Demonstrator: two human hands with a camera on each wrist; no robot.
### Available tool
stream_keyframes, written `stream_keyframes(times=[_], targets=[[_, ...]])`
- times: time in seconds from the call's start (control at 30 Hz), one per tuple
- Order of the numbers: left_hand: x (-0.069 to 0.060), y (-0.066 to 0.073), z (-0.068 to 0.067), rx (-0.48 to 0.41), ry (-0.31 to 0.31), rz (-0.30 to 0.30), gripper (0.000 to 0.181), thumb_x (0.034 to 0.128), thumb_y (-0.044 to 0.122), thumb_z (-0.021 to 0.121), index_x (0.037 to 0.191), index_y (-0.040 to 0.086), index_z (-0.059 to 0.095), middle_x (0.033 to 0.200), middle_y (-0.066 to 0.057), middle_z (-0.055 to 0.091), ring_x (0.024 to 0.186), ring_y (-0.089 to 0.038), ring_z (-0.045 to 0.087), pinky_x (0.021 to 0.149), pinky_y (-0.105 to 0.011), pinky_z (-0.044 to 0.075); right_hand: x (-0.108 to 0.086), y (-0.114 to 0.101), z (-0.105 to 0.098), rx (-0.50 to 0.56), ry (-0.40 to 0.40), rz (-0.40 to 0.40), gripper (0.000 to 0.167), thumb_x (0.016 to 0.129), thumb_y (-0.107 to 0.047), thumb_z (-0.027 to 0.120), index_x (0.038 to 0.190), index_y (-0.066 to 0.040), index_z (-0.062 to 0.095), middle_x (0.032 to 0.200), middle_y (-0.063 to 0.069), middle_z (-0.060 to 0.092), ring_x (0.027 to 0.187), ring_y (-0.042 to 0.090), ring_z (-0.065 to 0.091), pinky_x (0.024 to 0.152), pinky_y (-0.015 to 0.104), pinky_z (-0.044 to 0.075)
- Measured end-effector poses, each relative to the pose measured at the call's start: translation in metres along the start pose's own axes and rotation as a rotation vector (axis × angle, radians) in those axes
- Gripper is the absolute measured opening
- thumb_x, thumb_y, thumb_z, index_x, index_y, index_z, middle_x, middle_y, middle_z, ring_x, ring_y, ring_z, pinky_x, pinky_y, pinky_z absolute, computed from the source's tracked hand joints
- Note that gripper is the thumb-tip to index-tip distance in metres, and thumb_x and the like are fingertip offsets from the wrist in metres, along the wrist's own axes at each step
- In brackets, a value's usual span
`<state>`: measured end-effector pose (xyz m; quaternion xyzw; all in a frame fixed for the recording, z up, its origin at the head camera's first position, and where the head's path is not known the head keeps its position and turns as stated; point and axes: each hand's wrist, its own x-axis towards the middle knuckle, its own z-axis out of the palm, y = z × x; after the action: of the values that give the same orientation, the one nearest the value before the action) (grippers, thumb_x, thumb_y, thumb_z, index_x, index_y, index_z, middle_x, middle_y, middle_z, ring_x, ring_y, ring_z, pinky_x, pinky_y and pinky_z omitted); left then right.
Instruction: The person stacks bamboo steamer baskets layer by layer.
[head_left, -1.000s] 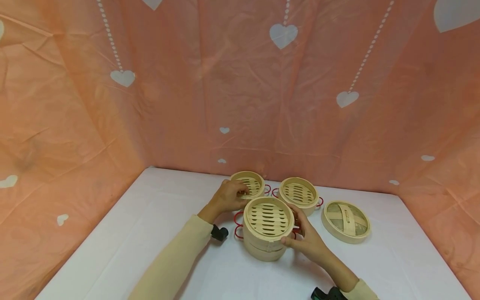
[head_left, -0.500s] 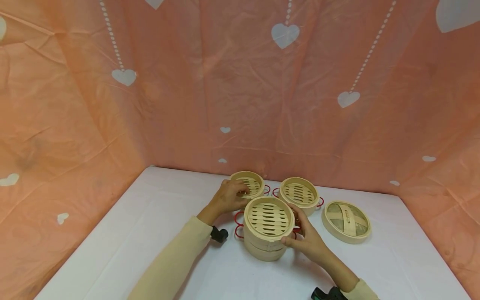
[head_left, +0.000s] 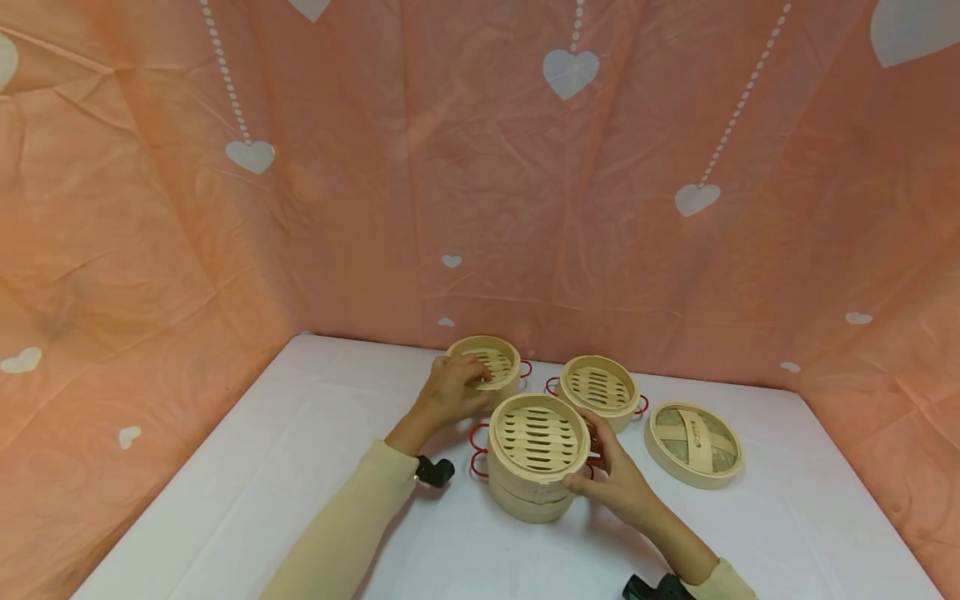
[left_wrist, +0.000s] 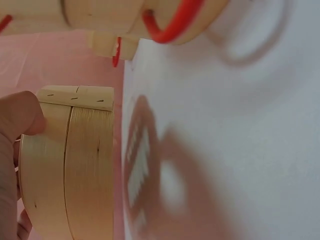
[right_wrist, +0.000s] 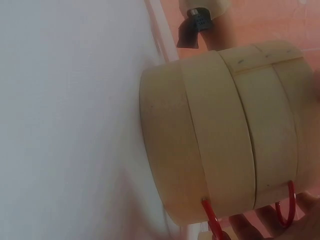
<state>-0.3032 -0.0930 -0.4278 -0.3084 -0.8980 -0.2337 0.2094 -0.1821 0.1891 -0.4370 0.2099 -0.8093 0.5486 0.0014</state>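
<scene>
Two stacked bamboo steamer baskets [head_left: 542, 437] with red handles stand at the front centre. My right hand [head_left: 618, 483] grips their right side, thumb at the front and fingers behind; in the right wrist view the stack [right_wrist: 215, 135] fills the middle. Behind and to the left, my left hand [head_left: 450, 390] pinches the near-left wall of a single steamer basket [head_left: 504, 367], its fingers over the rim. In the left wrist view this basket [left_wrist: 90, 165] shows a gap above the white surface, with its shadow below, and the thumb [left_wrist: 22, 115] presses on its wall.
Another steamer basket [head_left: 597, 386] with red handles stands behind the stack, to the right. Farther right lies a woven bamboo lid [head_left: 693, 445] with a strap across it. Pink cloth with white hearts hangs behind the white table [head_left: 247, 467].
My left hand has moved slightly left and up with the basket it pinches. The right hand and the stack stay where they were.
</scene>
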Motion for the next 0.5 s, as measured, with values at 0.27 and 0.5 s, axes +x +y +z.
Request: stream_keyframes(times=[0.27, 0.5], targets=[[0.001, 0.007, -0.016, 0.064, 0.038, 0.024, 0.018, 0.0736, 0.020, 0.071, 0.091, 0.015, 0.069, 0.092, 0.000, 0.063, 0.094, -0.020, 0.060, 0.086, -0.046, 0.040, 0.001, 0.001, -0.001, 0.008, -0.008, -0.022, 0.089, 0.078, -0.017, 0.077, 0.150, -0.010, 0.024, 0.137, 0.020, 0.045, 0.105, 0.010, 0.052, 0.087, 0.032, 0.046], [0.005, 0.010, -0.029, 0.102, 0.132, 0.073, 0.017, 0.0713, 0.018, 0.071, 0.088, 0.016, 0.068, 0.091, 0.001, 0.064, 0.095, -0.020, 0.060, 0.083, -0.046, 0.040, 0.001, 0.003, -0.001, 0.007, -0.005, -0.009, 0.090, 0.078, -0.016, 0.077, 0.150, -0.010, 0.024, 0.139, 0.019, 0.045, 0.106, 0.012, 0.052, 0.088, 0.033, 0.045]])
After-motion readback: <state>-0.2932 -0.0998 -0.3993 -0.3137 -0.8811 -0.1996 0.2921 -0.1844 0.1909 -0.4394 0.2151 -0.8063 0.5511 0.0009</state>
